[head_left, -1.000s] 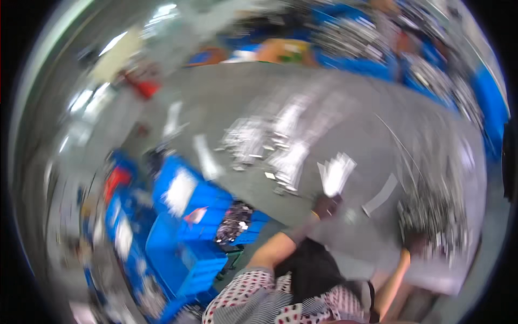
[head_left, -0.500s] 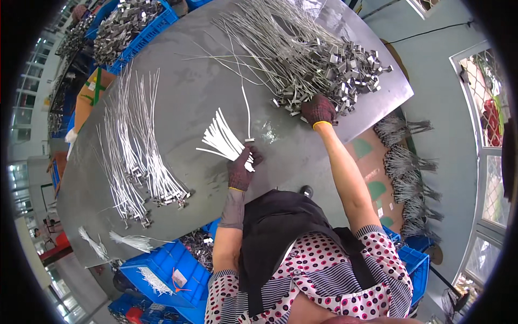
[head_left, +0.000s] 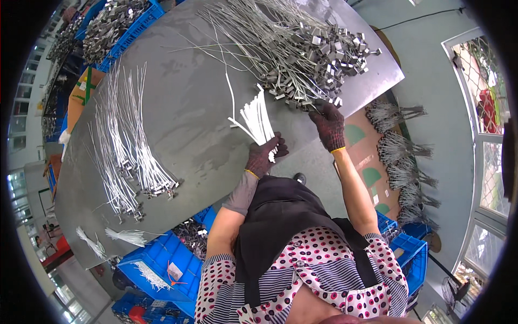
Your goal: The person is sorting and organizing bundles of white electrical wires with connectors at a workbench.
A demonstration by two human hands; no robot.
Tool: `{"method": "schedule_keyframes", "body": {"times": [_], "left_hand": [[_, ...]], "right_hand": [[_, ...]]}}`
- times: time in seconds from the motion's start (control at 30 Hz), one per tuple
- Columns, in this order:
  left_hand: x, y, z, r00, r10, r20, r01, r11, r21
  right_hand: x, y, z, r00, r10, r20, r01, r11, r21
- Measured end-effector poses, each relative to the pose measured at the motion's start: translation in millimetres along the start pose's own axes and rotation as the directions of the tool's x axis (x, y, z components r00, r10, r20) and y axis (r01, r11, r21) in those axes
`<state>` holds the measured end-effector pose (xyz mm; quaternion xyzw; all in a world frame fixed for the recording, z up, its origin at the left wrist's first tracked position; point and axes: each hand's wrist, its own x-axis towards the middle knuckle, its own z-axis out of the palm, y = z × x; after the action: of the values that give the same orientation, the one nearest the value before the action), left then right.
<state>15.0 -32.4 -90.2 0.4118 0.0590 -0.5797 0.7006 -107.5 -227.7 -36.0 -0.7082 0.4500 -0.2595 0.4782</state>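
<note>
My left hand (head_left: pixel 267 154), in a dark knitted glove, is closed round a bunch of white sleeves (head_left: pixel 256 120) that fan out above the fist. Beside the bunch, one thin wire with a white sleeve (head_left: pixel 230 94) lies on the table, trailing from the big pile. My right hand (head_left: pixel 329 125), gloved alike, is at the near edge of the pile of wires with metal blocks (head_left: pixel 337 51). Its fingers are drawn together against the blocks there; what they grip is too small and dark to make out.
On the left of the grey table (head_left: pixel 183 119) lie sleeved wires with metal ends (head_left: pixel 156 175). Small white bundles (head_left: pixel 127 236) lie at its near left corner. Blue crates (head_left: pixel 162 264) stand below the edge. More wire bundles (head_left: pixel 404 162) hang or lie beyond the right side.
My left hand has moved right with the white sleeves, which now point more upright, and is nearer my right hand. My right hand has drawn back slightly from the pile. The sleeved wire is left of the bunch.
</note>
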Motion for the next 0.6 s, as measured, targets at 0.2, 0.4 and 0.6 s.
{"method": "schedule_keyframes", "body": {"times": [0.2,0.4,0.6], "left_hand": [[18,-18,42,0.999,0.032,-0.011,-0.03,0.992,0.122],[31,-23,58,0.998,0.037,-0.06,-0.033,0.997,0.072],[55,-47,36,0.934,0.314,0.171,-0.338,0.614,0.714]], "right_hand": [[-17,26,-6,0.996,-0.07,0.054,0.068,0.996,0.052],[-13,0,5,0.923,-0.351,0.155,0.377,0.754,-0.538],[-50,-10,-6,0.991,0.041,0.126,-0.037,0.999,-0.031]]}}
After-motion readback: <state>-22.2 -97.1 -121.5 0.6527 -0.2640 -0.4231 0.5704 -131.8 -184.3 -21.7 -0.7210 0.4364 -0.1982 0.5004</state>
